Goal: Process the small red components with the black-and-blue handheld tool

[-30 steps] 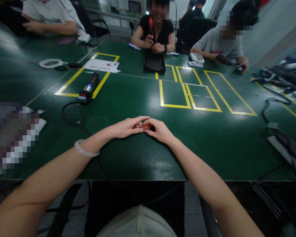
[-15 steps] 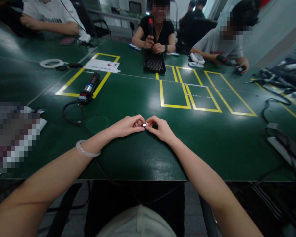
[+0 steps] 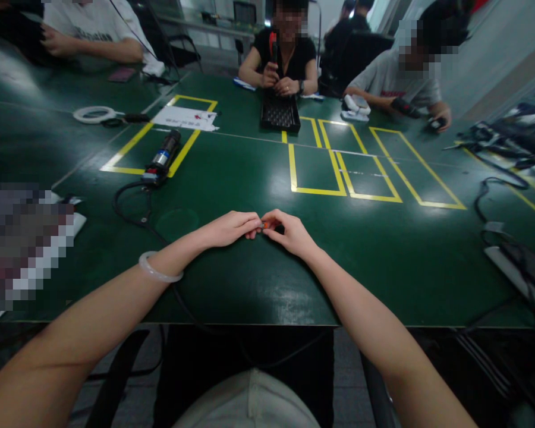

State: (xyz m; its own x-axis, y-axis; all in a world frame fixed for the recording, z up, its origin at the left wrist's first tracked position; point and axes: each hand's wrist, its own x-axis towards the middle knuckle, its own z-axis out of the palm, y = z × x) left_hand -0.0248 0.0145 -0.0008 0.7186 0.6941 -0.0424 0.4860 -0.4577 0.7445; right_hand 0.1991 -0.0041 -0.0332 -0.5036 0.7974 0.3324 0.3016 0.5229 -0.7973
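Note:
My left hand (image 3: 230, 229) and my right hand (image 3: 288, 233) meet fingertip to fingertip just above the green table (image 3: 249, 178), near its front edge. Both pinch one tiny part (image 3: 263, 225) that shows an orange-red spot between the fingers. The part is too small to name. A pale bangle (image 3: 157, 268) circles my left wrist. Both forearms reach in from the bottom of the view.
A black and silver cylindrical tool (image 3: 161, 157) with a black cable lies to the left inside yellow tape lines. A black tray (image 3: 279, 113) sits before a person opposite. Other people sit around the far side. Cables and flat devices (image 3: 517, 261) lie at the right edge.
My fingers have shifted on the tiny part: a silvery face showed half a second ago, an orange one shows now. The left fingers have curled in closer. Hands stay in place.

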